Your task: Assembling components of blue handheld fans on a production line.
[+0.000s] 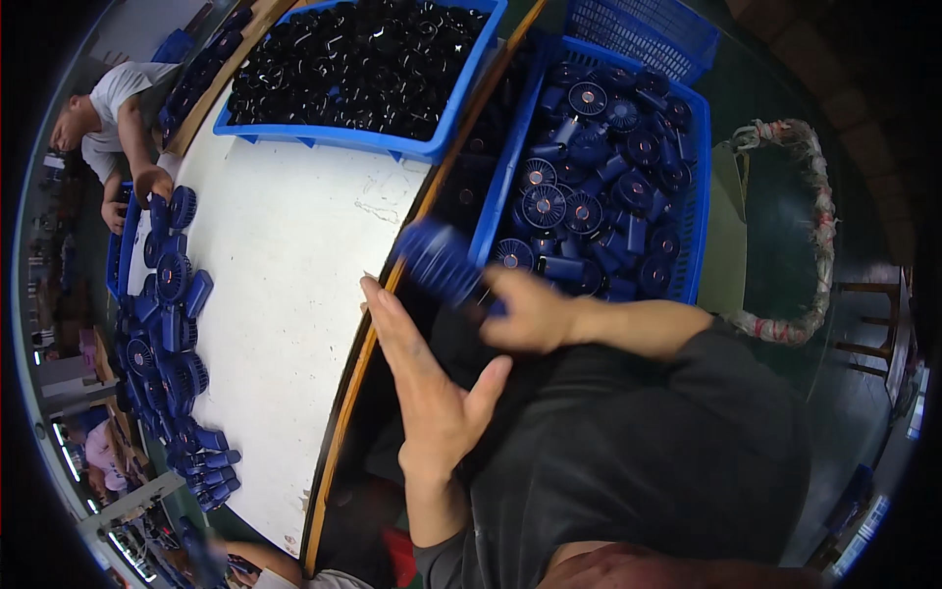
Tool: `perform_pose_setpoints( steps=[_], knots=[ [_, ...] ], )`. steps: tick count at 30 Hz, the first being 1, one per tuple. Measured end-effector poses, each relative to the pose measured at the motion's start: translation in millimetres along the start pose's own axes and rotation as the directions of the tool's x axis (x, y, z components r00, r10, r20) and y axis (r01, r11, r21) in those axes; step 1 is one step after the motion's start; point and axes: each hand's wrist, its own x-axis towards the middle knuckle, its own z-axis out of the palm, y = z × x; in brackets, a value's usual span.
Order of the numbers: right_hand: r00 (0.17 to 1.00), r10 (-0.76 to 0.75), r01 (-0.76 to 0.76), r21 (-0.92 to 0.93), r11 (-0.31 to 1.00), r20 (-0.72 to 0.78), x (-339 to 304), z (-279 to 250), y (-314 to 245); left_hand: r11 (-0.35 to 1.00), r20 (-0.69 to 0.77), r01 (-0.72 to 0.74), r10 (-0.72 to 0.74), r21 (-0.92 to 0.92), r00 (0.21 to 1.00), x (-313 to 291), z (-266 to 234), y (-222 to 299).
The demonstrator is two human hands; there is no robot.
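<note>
My right hand (525, 312) grips a dark blue handheld fan part (440, 261), blurred by motion, just in front of the blue crate (694, 211) full of similar blue fan parts. My left hand (424, 383) is open, fingers stretched toward the table edge, palm facing the fan part, holding nothing. It lies just below and left of the fan part, a small gap apart.
A white table (285, 294) spreads to the left, with a blue bin (334, 134) of black parts at its far end. Several blue fan parts (172, 344) lie piled along its left side. Another person (118, 118) works at the far left. A round basket (795, 226) stands at right.
</note>
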Motion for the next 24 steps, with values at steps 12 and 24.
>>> perform_pose_setpoints(
  steps=[12,24],
  knots=[
    [0.704,-0.068,-0.62,-0.658,0.428,-0.707,91.9,-349.1,212.6,0.692,-0.455,0.616,-0.441,0.376,0.774,-119.4,-146.5,-156.8],
    [0.912,-0.01,-0.045,-0.123,0.991,-0.41,67.5,-150.1,157.5,0.247,-0.675,0.806,-0.447,0.538,0.587,-196.2,-256.0,-261.8]
  ],
)
